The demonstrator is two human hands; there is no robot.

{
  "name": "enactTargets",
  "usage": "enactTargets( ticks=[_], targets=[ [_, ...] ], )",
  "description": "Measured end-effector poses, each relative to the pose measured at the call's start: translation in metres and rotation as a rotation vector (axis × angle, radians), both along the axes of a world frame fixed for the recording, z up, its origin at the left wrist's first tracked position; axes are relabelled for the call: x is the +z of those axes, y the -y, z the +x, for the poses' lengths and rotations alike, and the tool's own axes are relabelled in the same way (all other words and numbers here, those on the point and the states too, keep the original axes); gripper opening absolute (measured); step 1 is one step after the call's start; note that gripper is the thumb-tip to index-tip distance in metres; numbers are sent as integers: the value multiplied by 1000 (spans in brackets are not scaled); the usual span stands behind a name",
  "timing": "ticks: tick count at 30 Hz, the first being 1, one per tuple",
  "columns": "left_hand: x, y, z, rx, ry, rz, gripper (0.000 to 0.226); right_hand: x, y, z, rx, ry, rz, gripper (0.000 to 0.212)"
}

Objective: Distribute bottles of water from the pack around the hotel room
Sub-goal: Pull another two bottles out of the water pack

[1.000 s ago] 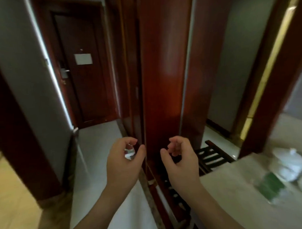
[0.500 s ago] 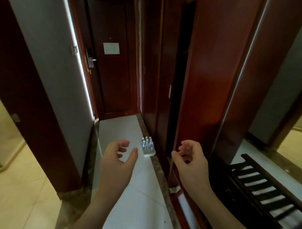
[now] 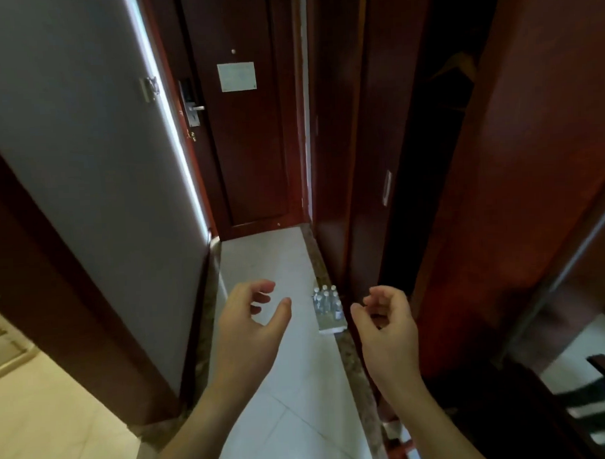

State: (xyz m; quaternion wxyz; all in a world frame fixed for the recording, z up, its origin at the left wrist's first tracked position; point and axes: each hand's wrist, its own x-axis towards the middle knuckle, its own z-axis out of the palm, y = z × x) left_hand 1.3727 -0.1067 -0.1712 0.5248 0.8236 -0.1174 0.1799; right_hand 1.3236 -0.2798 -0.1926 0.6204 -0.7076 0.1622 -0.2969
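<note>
1. Two hands raised, nothing held: left hand (image 3: 251, 329) and right hand (image 3: 388, 324) both loosely curled; view has swung from the table toward the door (image 3: 246, 145).
2. Pack of water bottles (image 3: 328, 307) now larger, closer.
3. Pack on the white floor (image 3: 261, 261), right edge, beside the dark wardrobe (image 3: 426, 190).

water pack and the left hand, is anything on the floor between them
No. In the head view only bare white floor shows between the left hand and the water pack; the hand holds nothing.
</note>
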Motion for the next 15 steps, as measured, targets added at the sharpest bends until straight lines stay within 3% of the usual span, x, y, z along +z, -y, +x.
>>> enactTargets(
  ticks=[8,15],
  targets=[
    [1,3,147,34,-36,-16,27,2,5,161,62,-64,-45,27],
    [-20,8,330,-127,-59,-31,25,1,2,321,-33,-52,-97,29]
  ],
)
